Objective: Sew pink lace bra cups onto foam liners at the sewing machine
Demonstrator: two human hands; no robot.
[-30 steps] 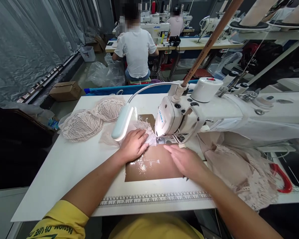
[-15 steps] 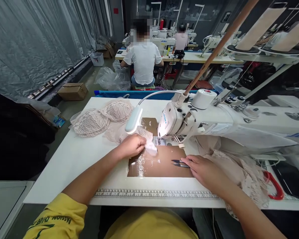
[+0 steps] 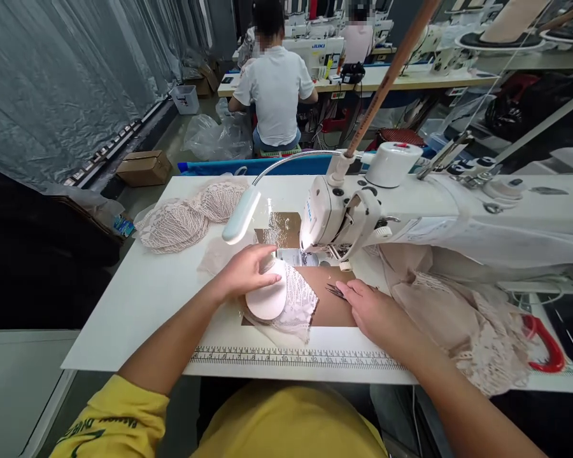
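Observation:
My left hand (image 3: 248,272) holds a white padded bra cup (image 3: 268,300) at its upper edge, thumb across its face and index finger stretched above it. Its other fingers are partly hidden. Joined to the cup, pale lace fabric (image 3: 302,299) spreads over the brown plate (image 3: 332,312) of the sewing machine bed. In my right hand (image 3: 370,305) are small dark-bladed thread snips (image 3: 335,291), tips pointing left toward the lace. The sewing machine (image 3: 332,216) stands just behind, its needle area beyond the cup and to the right.
Lace bra cups (image 3: 186,219) lie at the table's back left. Beige lace fabric (image 3: 463,318) is heaped at the right, beside a red curved handle (image 3: 544,343). A lamp (image 3: 242,215) hangs over the work. A printed ruler (image 3: 291,359) runs along the front edge. A co-worker (image 3: 277,95) sits ahead.
The crumpled pale fabric in my left hand is now spread out toward me, showing the white cup and lace. My right hand keeps the snips near the same spot. The view has shifted slightly.

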